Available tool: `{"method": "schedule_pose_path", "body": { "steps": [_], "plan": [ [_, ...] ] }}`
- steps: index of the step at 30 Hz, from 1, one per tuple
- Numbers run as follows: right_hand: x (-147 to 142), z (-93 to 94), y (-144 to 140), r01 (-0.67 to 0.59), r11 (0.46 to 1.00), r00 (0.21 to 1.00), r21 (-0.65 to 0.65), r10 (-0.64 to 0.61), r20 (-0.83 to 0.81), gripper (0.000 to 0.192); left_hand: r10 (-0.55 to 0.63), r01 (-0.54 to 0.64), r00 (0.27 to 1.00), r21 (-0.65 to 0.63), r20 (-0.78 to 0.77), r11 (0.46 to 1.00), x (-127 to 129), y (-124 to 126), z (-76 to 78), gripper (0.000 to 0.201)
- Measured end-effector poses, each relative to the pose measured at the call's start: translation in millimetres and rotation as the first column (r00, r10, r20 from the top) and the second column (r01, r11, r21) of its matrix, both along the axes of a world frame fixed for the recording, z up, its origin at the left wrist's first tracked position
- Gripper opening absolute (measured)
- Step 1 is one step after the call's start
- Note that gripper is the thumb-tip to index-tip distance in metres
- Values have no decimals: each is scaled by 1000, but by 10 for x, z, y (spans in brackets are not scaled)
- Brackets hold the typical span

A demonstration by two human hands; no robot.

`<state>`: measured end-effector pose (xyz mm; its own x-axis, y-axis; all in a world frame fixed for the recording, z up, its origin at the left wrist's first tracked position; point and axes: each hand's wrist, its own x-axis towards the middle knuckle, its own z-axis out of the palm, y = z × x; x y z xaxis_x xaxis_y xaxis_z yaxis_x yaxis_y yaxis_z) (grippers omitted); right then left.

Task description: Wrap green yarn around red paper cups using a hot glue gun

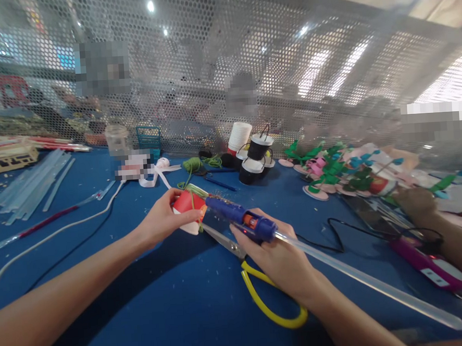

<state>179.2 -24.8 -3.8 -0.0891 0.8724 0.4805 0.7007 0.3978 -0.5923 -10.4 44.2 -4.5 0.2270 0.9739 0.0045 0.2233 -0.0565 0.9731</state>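
Observation:
My left hand [164, 219] grips a small red and white cup [188, 205] with green cord wrapped on it, held just above the blue table [176, 301]. My right hand [277, 256] holds a blue glue gun [241, 219] whose nozzle points at the cup's right side. A long clear glue stick [363, 280] juts out of the gun's back toward the lower right. Scissors with yellow handles [262, 296] lie on the table under my right hand.
Clear glue sticks [32, 188] lie at the far left. White and black cups [251, 151] and green cord [193, 165] stand by the perforated screen [225, 79]. Foam flower pieces [332, 169] crowd the right, where another person's arm [445, 227] rests near a pink glue gun [432, 267].

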Motion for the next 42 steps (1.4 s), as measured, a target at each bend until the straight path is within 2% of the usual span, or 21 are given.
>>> {"method": "schedule_pose_path", "body": {
  "steps": [13,19,27,36,42],
  "plan": [
    [13,-9,2,-4,1000,998,3,3,59,11,-19,20,999,40,-47,999,-4,0,-38,51],
    [18,0,0,-4,1000,1000,-21,4,21,12,-11,14,998,50,-62,999,-24,32,-32,52],
    [6,19,-4,-12,1000,998,-1,12,54,13,-20,24,998,54,-66,998,4,4,-51,52],
    [6,59,-21,-1,1000,1000,16,1,13,12,-59,68,993,-93,100,993,-32,24,0,45],
    [1,119,-39,2,1000,1000,21,-2,-6,13,-40,70,981,-154,191,986,-37,37,-5,46]
  ]
}}
